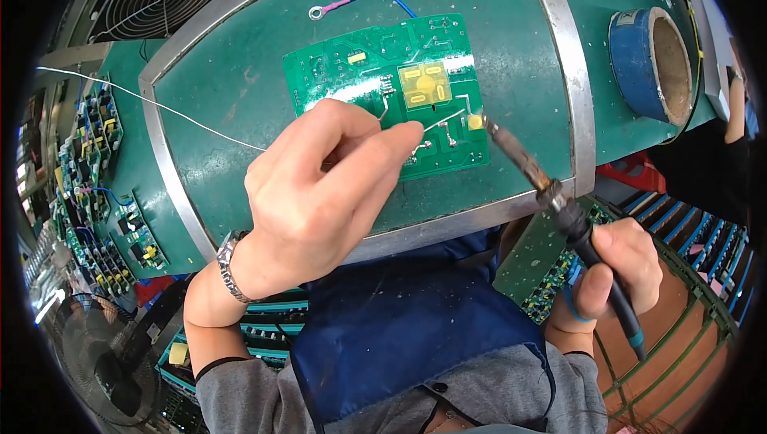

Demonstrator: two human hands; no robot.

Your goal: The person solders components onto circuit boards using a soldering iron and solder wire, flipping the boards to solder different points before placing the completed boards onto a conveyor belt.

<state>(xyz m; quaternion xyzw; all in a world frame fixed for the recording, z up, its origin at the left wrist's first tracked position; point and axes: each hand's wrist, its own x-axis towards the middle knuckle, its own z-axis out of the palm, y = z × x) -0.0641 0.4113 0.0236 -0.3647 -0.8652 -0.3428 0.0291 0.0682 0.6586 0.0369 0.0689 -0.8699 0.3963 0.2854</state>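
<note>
Your left hand [319,186] is pinched narrow, thumb against forefinger, on a thin solder wire [444,121] whose free end points away from you and toward your right hand [627,266]. That right hand is wrapped around the handle of a soldering iron [563,210]; the iron's tip is at the board's right edge, beside a small yellow square [476,122], and whether it touches cannot be told. The green circuit board [371,74] lies on the worktop [232,82], beyond and partly beneath your left fingers; whether those fingers bear on it is not clear. Wire end and iron tip stand near each other but apart. In this inspector's judgement, the step calls for tip and wire to meet at one joint, heat on pad and lead first, wire fed in small amounts. The short length ahead of your pinch favours control, yet fingers should stay clear of the hot shank. Guard the yellow tape patch [425,84], ahead of your left fingertips, against scorching. Unsupported, the board could slide; a light steadying touch is advised.
</note>
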